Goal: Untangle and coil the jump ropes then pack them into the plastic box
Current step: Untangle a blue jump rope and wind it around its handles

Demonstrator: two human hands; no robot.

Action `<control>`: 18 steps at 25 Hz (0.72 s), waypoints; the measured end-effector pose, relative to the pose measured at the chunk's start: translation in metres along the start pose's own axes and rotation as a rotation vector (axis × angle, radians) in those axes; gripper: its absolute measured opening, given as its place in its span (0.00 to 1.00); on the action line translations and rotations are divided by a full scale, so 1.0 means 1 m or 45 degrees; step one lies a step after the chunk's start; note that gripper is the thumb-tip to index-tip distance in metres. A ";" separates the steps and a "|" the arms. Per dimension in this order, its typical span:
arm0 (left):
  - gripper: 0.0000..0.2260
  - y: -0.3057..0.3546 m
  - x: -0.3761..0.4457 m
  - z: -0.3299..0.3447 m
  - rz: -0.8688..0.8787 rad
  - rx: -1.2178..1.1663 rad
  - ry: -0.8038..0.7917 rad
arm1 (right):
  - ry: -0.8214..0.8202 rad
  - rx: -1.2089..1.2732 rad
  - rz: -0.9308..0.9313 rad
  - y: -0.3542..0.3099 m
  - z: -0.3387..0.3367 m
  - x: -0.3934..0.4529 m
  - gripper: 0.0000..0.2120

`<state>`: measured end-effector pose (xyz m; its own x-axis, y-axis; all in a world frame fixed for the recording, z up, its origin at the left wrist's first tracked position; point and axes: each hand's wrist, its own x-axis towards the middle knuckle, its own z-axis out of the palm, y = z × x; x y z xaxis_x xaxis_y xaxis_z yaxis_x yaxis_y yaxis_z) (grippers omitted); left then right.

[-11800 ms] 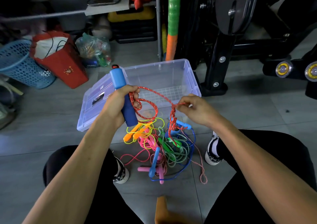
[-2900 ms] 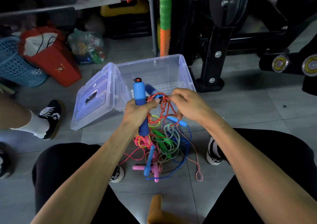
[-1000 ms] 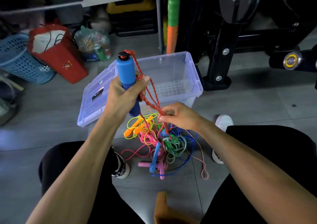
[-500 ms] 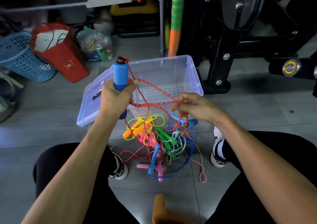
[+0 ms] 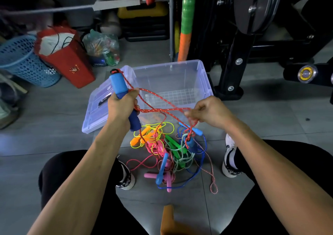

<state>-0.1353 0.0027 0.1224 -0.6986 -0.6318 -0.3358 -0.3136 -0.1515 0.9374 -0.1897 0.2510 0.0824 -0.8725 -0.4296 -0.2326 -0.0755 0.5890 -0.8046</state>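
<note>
My left hand grips the blue handle of a red braided jump rope and holds it upright over the floor. My right hand pinches the same red rope, which stretches in loops between both hands. Below them a tangled pile of jump ropes lies on the floor: yellow, pink, green, blue and a red-white one. The red rope runs down into this pile. Behind it stands the clear plastic box, open, with its lid leaning at the left side.
A red bag and a blue mesh basket stand at the back left. Black exercise equipment fills the back right. My knees and shoes flank the pile. An orange object sits at the bottom edge.
My right hand has drawn the red rope out to the right, away from the handle, spreading the loops wider. The left hand holds the handle slightly lower than one second ago.
</note>
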 end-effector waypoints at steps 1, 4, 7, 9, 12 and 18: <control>0.07 -0.002 0.003 0.000 -0.038 -0.043 0.038 | -0.165 -0.053 0.006 0.002 -0.001 0.000 0.14; 0.07 -0.008 0.008 0.001 -0.116 -0.107 0.076 | -0.374 -0.030 0.054 0.007 0.003 -0.003 0.15; 0.05 -0.009 0.011 0.001 -0.234 -0.294 0.104 | -0.334 -0.034 0.089 0.011 0.003 -0.002 0.09; 0.06 -0.009 0.014 0.001 -0.291 -0.434 0.088 | -0.416 -0.319 0.121 0.019 0.007 -0.003 0.08; 0.05 -0.010 0.010 0.006 -0.310 -0.599 0.110 | -0.413 -0.629 0.162 0.034 0.022 -0.007 0.09; 0.08 0.005 0.004 0.007 -0.103 -0.731 0.087 | -0.417 -0.797 0.237 0.061 0.040 -0.004 0.13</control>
<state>-0.1441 0.0045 0.1254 -0.6379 -0.6459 -0.4193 0.0479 -0.5767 0.8155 -0.1716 0.2609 0.0121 -0.7160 -0.4093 -0.5655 -0.2876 0.9111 -0.2953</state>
